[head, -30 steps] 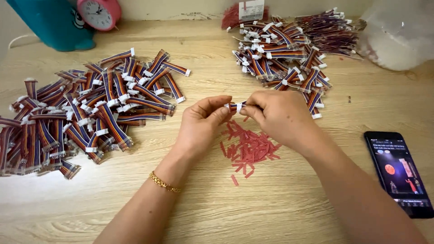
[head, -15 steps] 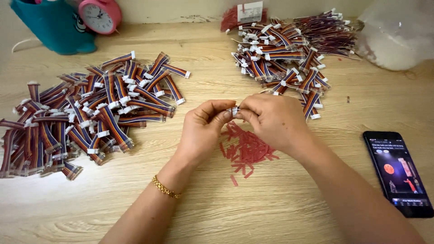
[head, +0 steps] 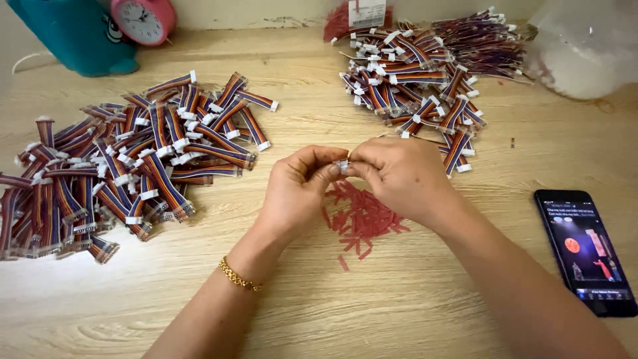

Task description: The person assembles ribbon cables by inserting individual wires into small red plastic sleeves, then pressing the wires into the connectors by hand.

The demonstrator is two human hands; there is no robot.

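My left hand (head: 302, 189) and my right hand (head: 399, 174) meet fingertip to fingertip over the middle of a wooden table (head: 412, 306). Between them they pinch a small white connector (head: 341, 164); most of it is hidden by the fingers. A gold bracelet (head: 239, 278) circles my left wrist. Just below the hands lies a small heap of short red strips (head: 362, 216). A big pile of multicoloured ribbon cables with white plugs (head: 126, 166) lies to the left, and another pile (head: 419, 86) lies behind the hands.
A black phone (head: 585, 249) with a lit screen lies at the right. A pink alarm clock (head: 143, 20) and a teal object (head: 73, 33) stand at the back left. A clear plastic bag (head: 585, 46) sits at the back right.
Both hands have kept working the small connector between their fingertips, staying in nearly the same spot. The piles have not moved.
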